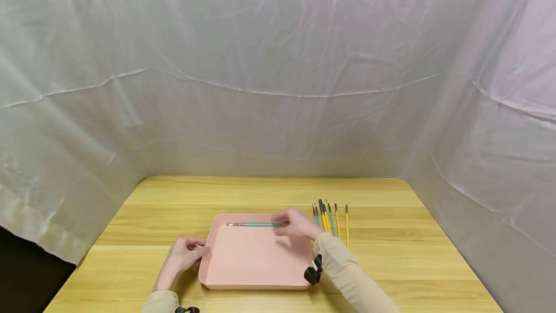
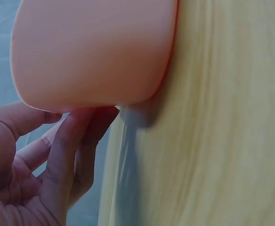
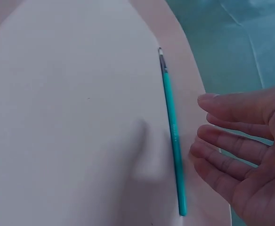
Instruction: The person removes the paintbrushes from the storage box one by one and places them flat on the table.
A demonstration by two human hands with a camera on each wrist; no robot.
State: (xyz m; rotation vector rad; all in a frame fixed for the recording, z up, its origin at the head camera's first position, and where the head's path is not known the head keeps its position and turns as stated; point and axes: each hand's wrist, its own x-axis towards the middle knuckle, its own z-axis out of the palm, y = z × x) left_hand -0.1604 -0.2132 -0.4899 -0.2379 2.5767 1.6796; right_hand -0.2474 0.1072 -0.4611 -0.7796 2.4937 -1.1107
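Note:
A pink tray (image 1: 256, 262) lies on the wooden table. Along the inner side of its far edge rests a teal paintbrush (image 1: 259, 224), bristles toward the left. My left hand (image 1: 181, 257) grips the tray's left rim; in the left wrist view its fingertips (image 2: 76, 117) meet the rim. Over the far right part of the tray is my right hand (image 1: 298, 224), beside the brush's handle end. The right wrist view shows the fingers of that hand (image 3: 241, 155) loosely bent and holding nothing, apart from the whole teal brush (image 3: 173, 127).
Right of the tray, several yellow and teal paintbrushes (image 1: 332, 219) lie in a loose group, partly hidden by my right arm. One yellow brush (image 1: 347, 221) lies slightly apart. Pale grey cloth (image 1: 278, 124) hangs behind and beside the wooden table (image 1: 404, 255).

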